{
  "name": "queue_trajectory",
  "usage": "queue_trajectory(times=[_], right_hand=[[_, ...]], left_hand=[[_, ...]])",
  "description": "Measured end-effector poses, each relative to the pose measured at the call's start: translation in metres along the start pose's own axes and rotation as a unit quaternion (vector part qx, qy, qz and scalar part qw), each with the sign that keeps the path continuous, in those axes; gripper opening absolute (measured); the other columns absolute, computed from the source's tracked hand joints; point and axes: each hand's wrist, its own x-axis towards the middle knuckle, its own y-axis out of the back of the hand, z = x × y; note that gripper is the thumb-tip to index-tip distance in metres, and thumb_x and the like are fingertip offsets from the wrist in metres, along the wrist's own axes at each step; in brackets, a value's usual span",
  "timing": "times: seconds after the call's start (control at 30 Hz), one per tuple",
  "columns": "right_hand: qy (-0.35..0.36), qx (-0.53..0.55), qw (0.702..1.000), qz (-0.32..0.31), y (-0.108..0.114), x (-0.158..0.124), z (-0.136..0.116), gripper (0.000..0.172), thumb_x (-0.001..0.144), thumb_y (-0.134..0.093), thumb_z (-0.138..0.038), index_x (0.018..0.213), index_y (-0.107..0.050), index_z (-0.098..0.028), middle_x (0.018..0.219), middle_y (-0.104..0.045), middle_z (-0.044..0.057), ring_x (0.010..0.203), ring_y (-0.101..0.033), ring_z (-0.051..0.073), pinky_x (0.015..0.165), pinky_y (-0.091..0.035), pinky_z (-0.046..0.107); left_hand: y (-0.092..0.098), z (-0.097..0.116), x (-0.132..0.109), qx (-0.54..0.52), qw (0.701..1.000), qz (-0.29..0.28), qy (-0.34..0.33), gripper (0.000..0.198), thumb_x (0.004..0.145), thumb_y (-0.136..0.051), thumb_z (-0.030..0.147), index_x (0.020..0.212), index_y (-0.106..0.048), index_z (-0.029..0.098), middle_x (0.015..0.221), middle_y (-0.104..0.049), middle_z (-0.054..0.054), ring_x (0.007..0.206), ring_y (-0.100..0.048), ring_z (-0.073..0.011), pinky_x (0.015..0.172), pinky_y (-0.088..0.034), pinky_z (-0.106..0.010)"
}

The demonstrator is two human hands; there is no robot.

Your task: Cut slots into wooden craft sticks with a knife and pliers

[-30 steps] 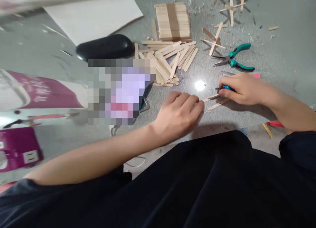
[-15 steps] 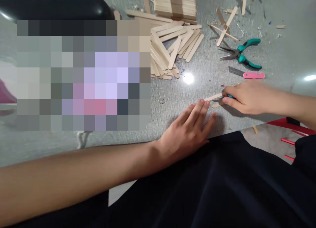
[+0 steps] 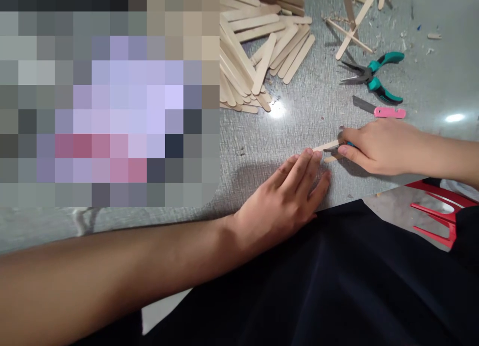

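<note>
A grey table (image 3: 258, 139) bears loose wooden sticks (image 3: 264, 64); teal-handled pliers (image 3: 369, 75); a pink-handled knife (image 3: 389, 112); crossed sticks (image 3: 354, 32).

A grey, streaked tabletop (image 3: 441, 76) bears two bright light reflections (image 3: 455, 118), with red slotted furniture (image 3: 453, 228) and pale floor (image 3: 392, 206) below.

Grey tbl (image 3: 441, 86), fine-textured, w/ bright glare spots (image 3: 454, 118). Pliers (image 3: 372, 74), teal/blk handles spread, lie flat on R side, jaws apart, pointing L. Just below, pink-handled knife (image 3: 389, 112), dk blade out, also pointing L. Tiny blue speck (image 3: 419, 27) farther up, R of pliers. Btm R, below tbl edge: red plastic item (image 3: 452, 218), type unclear. Pale cord (image 3: 80, 221) nr L tbl edge. Pixelated patch (image 3: 112, 86) hides most of upper L.
</note>
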Motion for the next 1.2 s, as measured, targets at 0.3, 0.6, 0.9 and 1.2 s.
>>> queue_trajectory(times=[0.3,0.6,0.9,1.2], right_hand=[[-0.007,-0.003,1.000,-0.004,0.0023,0.0005,-0.0006,0.075,0.124,-0.023,-0.064,0.140,-0.079,-0.015,0.091,-0.081,0.015,0.073,-0.062,0.028,0.070,-0.025,0.039],[-0.001,-0.010,1.000,-0.010,0.0015,0.0009,0.0015,0.076,0.124,-0.024,-0.063,0.144,-0.078,-0.014,0.090,-0.081,0.014,0.079,-0.067,0.030,0.070,-0.026,0.039],[-0.002,-0.020,1.000,-0.005,0.0016,0.0002,0.0015,0.076,0.124,-0.024,-0.063,0.143,-0.078,-0.013,0.091,-0.083,0.015,0.074,-0.066,0.028,0.071,-0.026,0.038],[-0.017,-0.038,0.999,-0.012,0.0013,-0.0010,-0.0022,0.078,0.125,-0.021,-0.063,0.147,-0.076,-0.013,0.099,-0.085,0.018,0.082,-0.073,0.033,0.068,-0.025,0.039]], left_hand=[[0.0013,0.0004,0.0005,0.001,1.000,0.005,0.002,0.049,0.118,-0.070,0.023,0.159,-0.071,-0.003,0.166,-0.074,-0.039,0.157,-0.078,-0.0497,0.124,-0.073,-0.057],[0.0021,0.0002,0.0029,-0.010,1.000,0.008,0.005,0.048,0.114,-0.074,0.017,0.157,-0.073,-0.005,0.165,-0.074,-0.040,0.155,-0.079,-0.0502,0.124,-0.073,-0.057],[0.0028,0.0000,0.0033,0.004,1.000,-0.002,0.004,0.046,0.117,-0.068,0.020,0.158,-0.073,0.000,0.168,-0.075,-0.036,0.157,-0.078,-0.0463,0.124,-0.073,-0.056],[0.0023,-0.0009,0.0019,-0.001,1.000,-0.004,0.003,0.048,0.117,-0.067,0.020,0.160,-0.071,-0.002,0.168,-0.073,-0.038,0.158,-0.077,-0.0478,0.126,-0.072,-0.056]])
